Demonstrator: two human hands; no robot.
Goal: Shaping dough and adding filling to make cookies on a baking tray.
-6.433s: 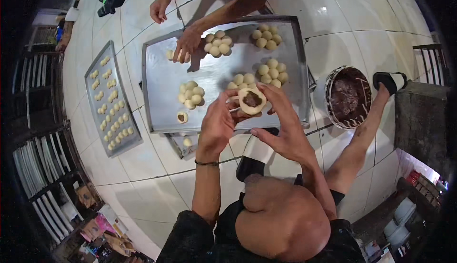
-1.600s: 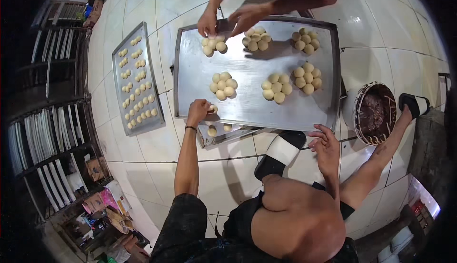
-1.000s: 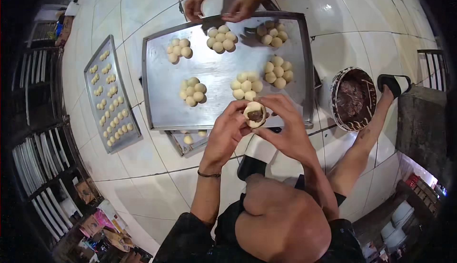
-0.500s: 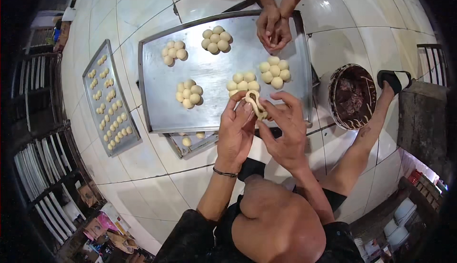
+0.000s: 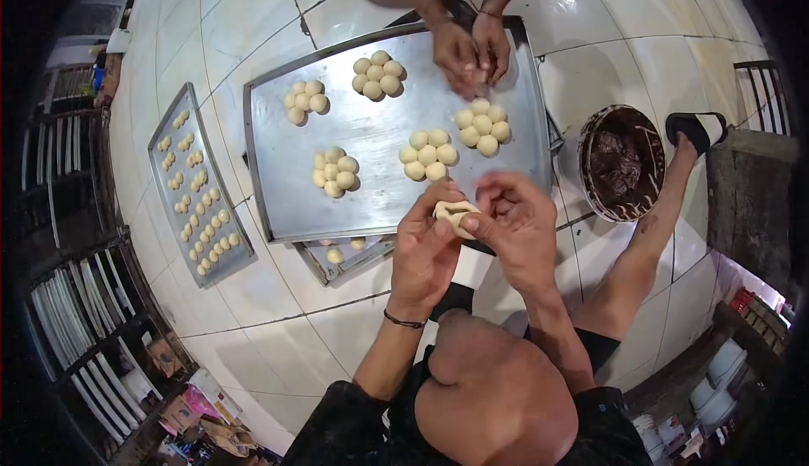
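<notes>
A pale piece of dough [image 5: 453, 211] is pinched between my two hands, folded round a dark opening in its middle. My left hand [image 5: 425, 243] grips its left side with thumb and fingertips. On the other side, my right hand [image 5: 521, 228] presses the dough with its thumb, the other fingers curled. Both hands are above the near edge of a large metal tray [image 5: 291, 205]. Closest to them on it is a flower-shaped cluster of dough balls [image 5: 428, 155]; a similar cluster [image 5: 482, 125] sits to its right, and several more are further left.
Another person's hands [image 5: 472, 53] work over the tray's far right corner, partly blurred. A bucket of dark brown filling [image 5: 622, 167] stands right of the tray. At left, a smaller tray [image 5: 221, 274] bears several small dough pieces. Another tray [image 5: 333, 277] shows beneath the large one.
The dough has turned in my fingers, and my right thumb now lies against it. The other person's hands have shifted left and spread slightly apart.
</notes>
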